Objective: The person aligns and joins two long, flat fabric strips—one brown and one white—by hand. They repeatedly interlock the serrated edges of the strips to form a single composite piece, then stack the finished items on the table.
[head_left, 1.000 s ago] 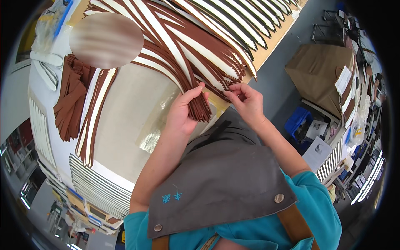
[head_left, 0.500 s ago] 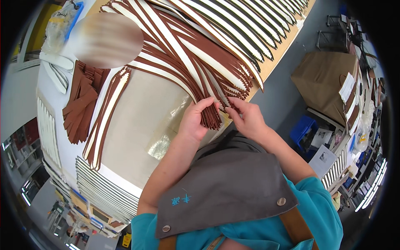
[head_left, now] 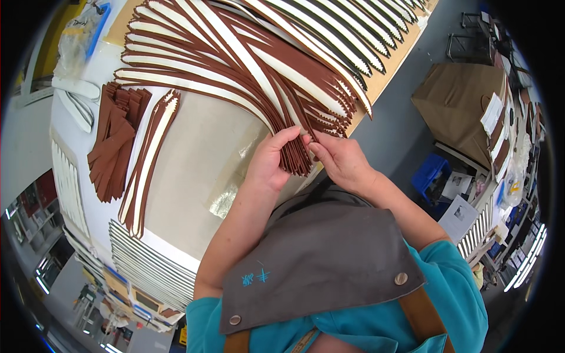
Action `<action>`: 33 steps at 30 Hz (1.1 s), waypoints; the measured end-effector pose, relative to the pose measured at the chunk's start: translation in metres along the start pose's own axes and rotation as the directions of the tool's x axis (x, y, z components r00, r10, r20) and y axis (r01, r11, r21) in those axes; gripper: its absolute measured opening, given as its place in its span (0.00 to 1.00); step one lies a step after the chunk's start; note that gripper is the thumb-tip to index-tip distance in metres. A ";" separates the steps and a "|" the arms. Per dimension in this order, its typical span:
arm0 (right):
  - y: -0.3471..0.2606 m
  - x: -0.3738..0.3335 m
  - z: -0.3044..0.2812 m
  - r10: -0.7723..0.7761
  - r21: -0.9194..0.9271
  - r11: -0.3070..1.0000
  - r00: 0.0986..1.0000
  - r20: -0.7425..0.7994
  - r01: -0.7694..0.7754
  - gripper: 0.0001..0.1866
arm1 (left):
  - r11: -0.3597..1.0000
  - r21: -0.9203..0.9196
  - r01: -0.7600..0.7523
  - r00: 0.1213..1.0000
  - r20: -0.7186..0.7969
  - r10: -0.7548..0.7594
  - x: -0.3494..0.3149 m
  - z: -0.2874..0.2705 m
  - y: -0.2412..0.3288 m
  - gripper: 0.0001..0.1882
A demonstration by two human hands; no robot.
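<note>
Has at far left crumpled clear plastic (head_left: 73, 50), then overlapping brown bands (head_left: 115, 147) on a white table (head_left: 162, 241). Clamps the fingers of the left hand (head_left: 269, 162) round a bundle (head_left: 296, 159) of narrow brown-and-white strips at the table's near edge, and pinches one strip (head_left: 306, 126) between thumb and finger of the right hand (head_left: 344, 159). Has farther right a blue bin (head_left: 421, 170) with dark contents too small to tell, and a boxy brown form (head_left: 456, 109).

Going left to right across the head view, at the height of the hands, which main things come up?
White strips, plain brown strips, brown-and-white strips, grey mat, left hand, bunched strip ends, right hand, blue bin.
</note>
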State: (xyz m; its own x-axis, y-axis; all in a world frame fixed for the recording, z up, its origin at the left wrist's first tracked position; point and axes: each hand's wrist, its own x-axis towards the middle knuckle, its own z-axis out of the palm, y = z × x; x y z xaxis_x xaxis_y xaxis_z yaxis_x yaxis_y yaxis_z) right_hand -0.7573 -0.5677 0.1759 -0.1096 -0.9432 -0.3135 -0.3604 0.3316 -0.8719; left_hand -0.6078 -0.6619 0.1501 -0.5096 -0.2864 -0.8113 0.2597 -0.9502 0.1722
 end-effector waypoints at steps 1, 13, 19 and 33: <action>0.000 0.001 -0.001 -0.012 -0.042 0.999 1.000 0.020 0.013 0.13 | 1.000 0.007 0.004 1.000 -0.003 -0.004 0.001 -0.003 0.000 0.10; 0.000 0.003 -0.014 0.008 0.034 0.999 0.997 0.074 -0.011 0.08 | 0.998 -0.065 -0.007 0.998 0.065 0.011 -0.021 -0.018 0.013 0.10; -0.023 0.008 -0.010 -0.237 -0.221 0.945 0.971 0.043 0.240 0.05 | 0.983 -0.181 0.003 0.996 0.084 0.013 -0.030 -0.028 0.016 0.07; -0.024 0.008 -0.012 -0.118 0.067 0.991 0.990 0.070 0.114 0.12 | 0.984 -0.177 -0.021 0.993 0.114 0.042 -0.026 -0.029 0.011 0.09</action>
State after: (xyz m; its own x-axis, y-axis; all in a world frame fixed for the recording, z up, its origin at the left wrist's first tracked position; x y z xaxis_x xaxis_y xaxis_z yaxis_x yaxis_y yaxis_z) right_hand -0.7608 -0.5832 0.1994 -0.0006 -0.9723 -0.2339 -0.3079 0.2227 -0.9250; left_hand -0.5675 -0.6616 0.1570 -0.5887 -0.3378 -0.7344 0.4112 -0.9073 0.0877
